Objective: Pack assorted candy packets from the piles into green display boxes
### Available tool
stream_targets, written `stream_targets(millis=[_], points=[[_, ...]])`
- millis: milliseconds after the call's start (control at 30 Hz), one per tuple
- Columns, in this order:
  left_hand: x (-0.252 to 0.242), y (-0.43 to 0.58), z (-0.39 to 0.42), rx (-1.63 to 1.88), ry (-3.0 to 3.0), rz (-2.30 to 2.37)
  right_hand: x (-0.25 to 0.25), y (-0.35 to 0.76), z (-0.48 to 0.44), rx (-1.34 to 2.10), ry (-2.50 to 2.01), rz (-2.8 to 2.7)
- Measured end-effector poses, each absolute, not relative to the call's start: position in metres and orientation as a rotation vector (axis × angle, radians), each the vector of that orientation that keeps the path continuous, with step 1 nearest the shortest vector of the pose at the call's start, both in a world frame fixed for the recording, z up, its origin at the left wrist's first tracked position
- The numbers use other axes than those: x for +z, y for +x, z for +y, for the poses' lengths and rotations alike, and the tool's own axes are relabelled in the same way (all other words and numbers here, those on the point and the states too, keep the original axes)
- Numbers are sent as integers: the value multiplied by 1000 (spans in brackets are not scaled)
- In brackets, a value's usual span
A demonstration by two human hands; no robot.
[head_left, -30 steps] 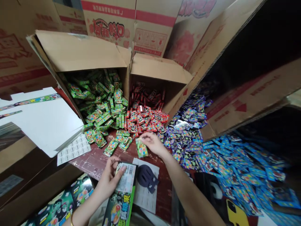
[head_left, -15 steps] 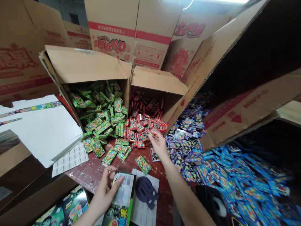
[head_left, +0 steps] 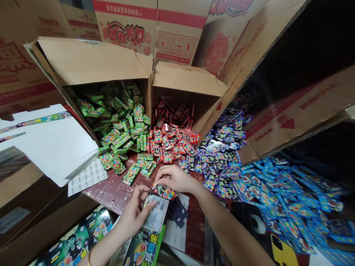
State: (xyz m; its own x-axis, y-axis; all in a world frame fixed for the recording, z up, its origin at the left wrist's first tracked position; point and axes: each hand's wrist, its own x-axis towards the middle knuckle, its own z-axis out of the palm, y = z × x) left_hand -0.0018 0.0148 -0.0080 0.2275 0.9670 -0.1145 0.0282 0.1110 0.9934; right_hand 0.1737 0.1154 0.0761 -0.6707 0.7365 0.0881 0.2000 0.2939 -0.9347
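A red packet [head_left: 164,191] is pinched by the right hand [head_left: 173,178] just in front of the red-packet box [head_left: 188,83]. A barcoded card [head_left: 156,212] is gripped by the left hand [head_left: 135,214]. Green packets are held in the box [head_left: 88,61] left of the red-packet box.

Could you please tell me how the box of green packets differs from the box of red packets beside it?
The green-packet box is the wider of the two and stands to the left; the red-packet box is narrower and stands to the right. The green packets make a broader heap, while the red packets form a smaller pile. Both are brown cardboard cartons lying on their sides, open toward the camera, spilling packets onto the table.
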Motion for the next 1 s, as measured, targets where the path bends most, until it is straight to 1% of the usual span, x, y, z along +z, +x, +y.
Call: stream_targets(millis=[100, 267, 400, 467, 600, 667, 767, 833, 900, 1000], points=[[-12, -2, 11, 933, 1177, 1099, 63, 168, 118, 1382, -771, -2183], [-5, -9, 14, 993, 1163, 1133, 31, 180, 107, 1656, -1030, -1758], [-3, -18, 17, 946, 1234, 1109, 16, 192, 90, 1716, -883, -1758], [-5, -20, 18, 919, 1243, 1112, 8, 197, 87, 1630, -943, -1755], [-11, -21, 20, 866, 1285, 1165, -15, 208, 97, 1119, -1454, -1493], [-14, -20, 21, 849, 1335, 1188, -29, 210, 103, 1037, -1561, -1429], [-18, -17, 22, 881, 1342, 1208, -43, 208, 109, 1115, -1572, -1416], [-22, -17, 21, 917, 1314, 1212, -44, 204, 110, 1214, -1513, -1411], [-26, -17, 19, 927, 1287, 1213, -35, 200, 108, 1306, -1418, -1393], [-29, -17, 17, 939, 1303, 1224, -9, 192, 102, 1458, -1162, -1215]])
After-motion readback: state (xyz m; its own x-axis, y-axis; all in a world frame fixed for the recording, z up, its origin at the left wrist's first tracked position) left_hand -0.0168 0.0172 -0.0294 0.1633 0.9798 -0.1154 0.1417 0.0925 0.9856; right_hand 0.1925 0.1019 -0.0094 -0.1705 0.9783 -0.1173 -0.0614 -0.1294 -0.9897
